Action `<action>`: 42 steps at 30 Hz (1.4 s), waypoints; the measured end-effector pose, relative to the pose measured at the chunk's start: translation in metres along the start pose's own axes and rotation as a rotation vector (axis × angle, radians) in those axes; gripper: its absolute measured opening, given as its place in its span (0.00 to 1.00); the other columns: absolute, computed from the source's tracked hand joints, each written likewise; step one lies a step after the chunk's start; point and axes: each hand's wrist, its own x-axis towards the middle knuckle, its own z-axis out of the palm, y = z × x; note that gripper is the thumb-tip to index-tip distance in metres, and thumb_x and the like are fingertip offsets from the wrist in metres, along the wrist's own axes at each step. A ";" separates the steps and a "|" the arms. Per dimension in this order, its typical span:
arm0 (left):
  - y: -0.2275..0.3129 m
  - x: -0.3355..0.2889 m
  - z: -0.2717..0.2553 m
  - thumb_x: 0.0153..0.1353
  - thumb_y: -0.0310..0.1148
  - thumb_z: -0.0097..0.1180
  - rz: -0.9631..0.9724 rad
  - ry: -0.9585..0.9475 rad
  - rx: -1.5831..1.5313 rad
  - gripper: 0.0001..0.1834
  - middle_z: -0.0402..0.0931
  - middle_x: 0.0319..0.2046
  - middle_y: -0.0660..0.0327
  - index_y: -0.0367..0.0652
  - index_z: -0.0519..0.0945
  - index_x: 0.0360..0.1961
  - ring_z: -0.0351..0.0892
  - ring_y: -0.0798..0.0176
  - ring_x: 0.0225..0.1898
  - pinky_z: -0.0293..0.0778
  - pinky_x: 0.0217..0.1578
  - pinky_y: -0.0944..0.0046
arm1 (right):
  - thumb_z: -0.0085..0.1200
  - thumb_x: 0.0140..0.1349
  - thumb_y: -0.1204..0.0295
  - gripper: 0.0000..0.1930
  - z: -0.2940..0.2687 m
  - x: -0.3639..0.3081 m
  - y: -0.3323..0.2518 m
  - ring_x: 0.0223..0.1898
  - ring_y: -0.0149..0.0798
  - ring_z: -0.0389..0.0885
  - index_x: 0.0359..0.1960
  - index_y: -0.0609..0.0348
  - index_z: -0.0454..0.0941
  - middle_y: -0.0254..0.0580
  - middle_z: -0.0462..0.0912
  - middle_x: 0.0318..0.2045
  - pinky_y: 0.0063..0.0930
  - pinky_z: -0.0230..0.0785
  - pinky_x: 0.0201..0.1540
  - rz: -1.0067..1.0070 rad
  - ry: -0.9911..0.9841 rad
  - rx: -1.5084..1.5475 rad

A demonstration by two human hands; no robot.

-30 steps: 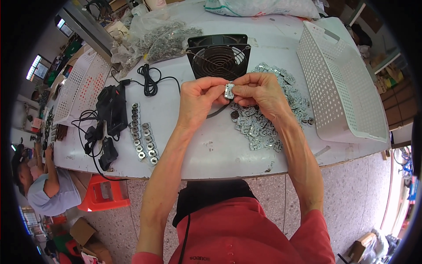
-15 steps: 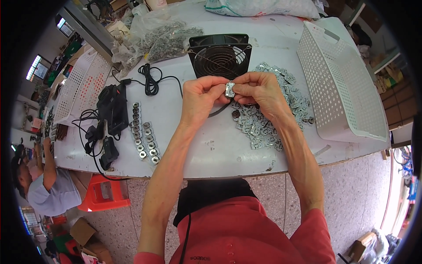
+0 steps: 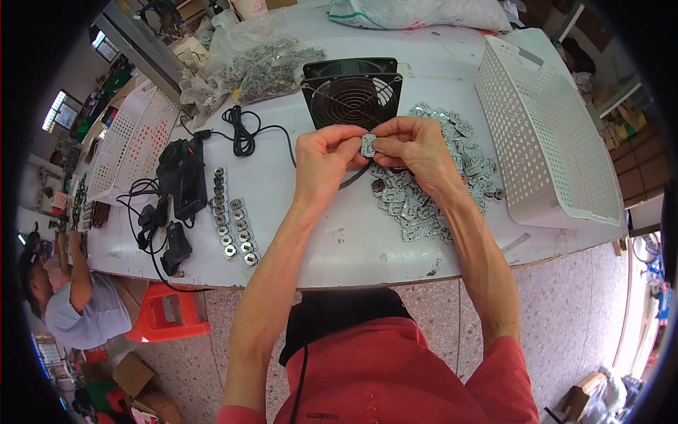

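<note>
A small silvery metal plate point(image 3: 368, 145) with holes is pinched between my two hands, just in front of a black square fan point(image 3: 352, 95). My left hand point(image 3: 327, 155) grips its left side with thumb and forefinger. From the right, my right hand point(image 3: 413, 150) holds the other edge the same way. Under and beside my right hand spreads a heap of similar metal plates point(image 3: 417, 206). To the left, two rows of small parts with round metal pieces point(image 3: 233, 226) lie lined up on the white table point(image 3: 332, 244).
A white perforated basket point(image 3: 526, 141) stands at the right, another basket point(image 3: 131, 141) at the far left. Black power adapters point(image 3: 180, 177) and a coiled cable point(image 3: 242, 134) lie left. Bags of metal parts point(image 3: 272, 71) sit at the back. A person point(image 3: 81, 304) works at the left.
Both hands still hold the metal plate together, almost in the same spot. The left hand has shifted very slightly.
</note>
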 end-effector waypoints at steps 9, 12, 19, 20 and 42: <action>0.003 -0.001 0.004 0.54 0.20 0.52 0.004 0.032 -0.070 0.08 0.79 0.25 0.60 0.31 0.80 0.35 0.76 0.72 0.23 0.74 0.26 0.74 | 0.56 0.53 0.80 0.07 0.001 0.001 0.003 0.24 0.25 0.78 0.35 0.67 0.78 0.38 0.80 0.26 0.14 0.73 0.29 -0.036 0.015 0.019; 0.002 -0.001 0.003 0.55 0.20 0.51 0.006 0.028 -0.046 0.09 0.79 0.26 0.60 0.31 0.80 0.36 0.76 0.72 0.24 0.74 0.26 0.74 | 0.56 0.53 0.79 0.07 0.002 0.000 0.001 0.23 0.25 0.77 0.35 0.67 0.78 0.38 0.80 0.25 0.14 0.73 0.28 -0.033 0.024 0.014; 0.004 -0.001 0.004 0.55 0.21 0.51 -0.038 0.021 -0.068 0.10 0.78 0.26 0.60 0.31 0.79 0.38 0.76 0.72 0.23 0.75 0.26 0.73 | 0.56 0.53 0.77 0.08 -0.001 -0.001 -0.002 0.23 0.25 0.76 0.35 0.68 0.78 0.37 0.79 0.26 0.14 0.72 0.28 0.024 0.028 0.023; 0.004 -0.001 0.004 0.55 0.21 0.51 -0.034 0.015 -0.066 0.10 0.78 0.26 0.60 0.31 0.79 0.38 0.76 0.72 0.23 0.75 0.26 0.73 | 0.56 0.53 0.77 0.08 -0.001 -0.001 -0.002 0.23 0.25 0.76 0.35 0.68 0.78 0.37 0.79 0.26 0.14 0.72 0.28 0.031 0.022 0.023; 0.010 -0.004 0.007 0.55 0.21 0.52 -0.034 0.010 -0.125 0.10 0.79 0.30 0.58 0.31 0.78 0.40 0.76 0.70 0.25 0.75 0.28 0.73 | 0.56 0.53 0.78 0.08 -0.006 0.000 -0.002 0.23 0.25 0.77 0.36 0.66 0.78 0.37 0.80 0.26 0.14 0.73 0.29 0.030 0.024 0.089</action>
